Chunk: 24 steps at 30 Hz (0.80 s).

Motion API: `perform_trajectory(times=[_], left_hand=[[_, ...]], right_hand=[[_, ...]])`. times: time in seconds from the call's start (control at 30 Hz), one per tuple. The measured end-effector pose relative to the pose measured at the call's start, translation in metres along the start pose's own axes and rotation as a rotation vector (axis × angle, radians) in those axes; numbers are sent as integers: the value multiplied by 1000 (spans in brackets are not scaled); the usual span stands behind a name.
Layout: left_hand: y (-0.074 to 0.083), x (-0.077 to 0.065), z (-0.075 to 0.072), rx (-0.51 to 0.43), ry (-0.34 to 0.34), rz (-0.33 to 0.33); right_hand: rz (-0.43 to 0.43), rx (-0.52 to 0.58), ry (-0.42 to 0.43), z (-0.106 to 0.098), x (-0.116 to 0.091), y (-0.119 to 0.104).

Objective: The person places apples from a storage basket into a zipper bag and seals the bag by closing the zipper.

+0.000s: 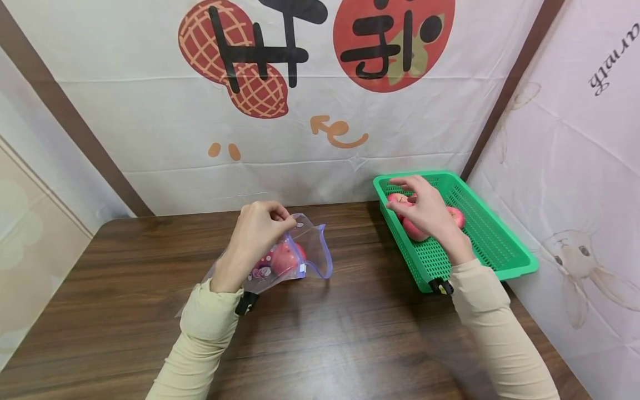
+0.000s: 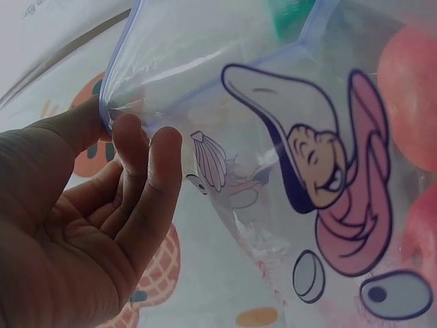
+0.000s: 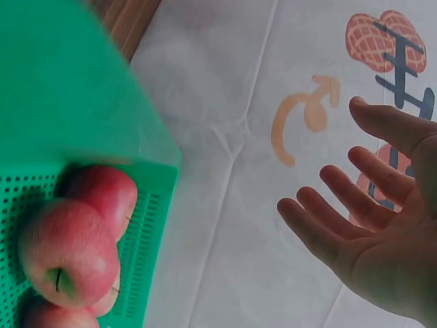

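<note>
The head camera looks forward and down over the bench (image 1: 320,344); left wrist, close on the bag (image 2: 307,157); right wrist, near the basket (image 1: 480,239); all show the backdrop (image 1: 410,128).

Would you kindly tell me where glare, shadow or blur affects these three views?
Head view: pale glare lies across the lower middle of the wooden table; left wrist view: whitish reflections streak the clear zip bag, and the left hand looks dim; right wrist view: the green basket is blurred at upper left, while its apples look sharper.
</note>
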<state>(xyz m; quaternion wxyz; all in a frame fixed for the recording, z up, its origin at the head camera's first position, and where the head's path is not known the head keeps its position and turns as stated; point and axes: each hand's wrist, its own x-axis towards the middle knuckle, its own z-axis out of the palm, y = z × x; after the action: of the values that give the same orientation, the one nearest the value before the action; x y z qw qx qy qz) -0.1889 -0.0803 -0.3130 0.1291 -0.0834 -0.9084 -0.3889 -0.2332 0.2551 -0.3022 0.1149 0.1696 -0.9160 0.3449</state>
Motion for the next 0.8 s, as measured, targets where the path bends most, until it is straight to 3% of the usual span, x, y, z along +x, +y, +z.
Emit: perform_trajectory(times=[0.8], left_hand=[[0, 0, 0, 4, 0, -4]], right_hand=[[231, -52, -132, -31, 20, 57]])
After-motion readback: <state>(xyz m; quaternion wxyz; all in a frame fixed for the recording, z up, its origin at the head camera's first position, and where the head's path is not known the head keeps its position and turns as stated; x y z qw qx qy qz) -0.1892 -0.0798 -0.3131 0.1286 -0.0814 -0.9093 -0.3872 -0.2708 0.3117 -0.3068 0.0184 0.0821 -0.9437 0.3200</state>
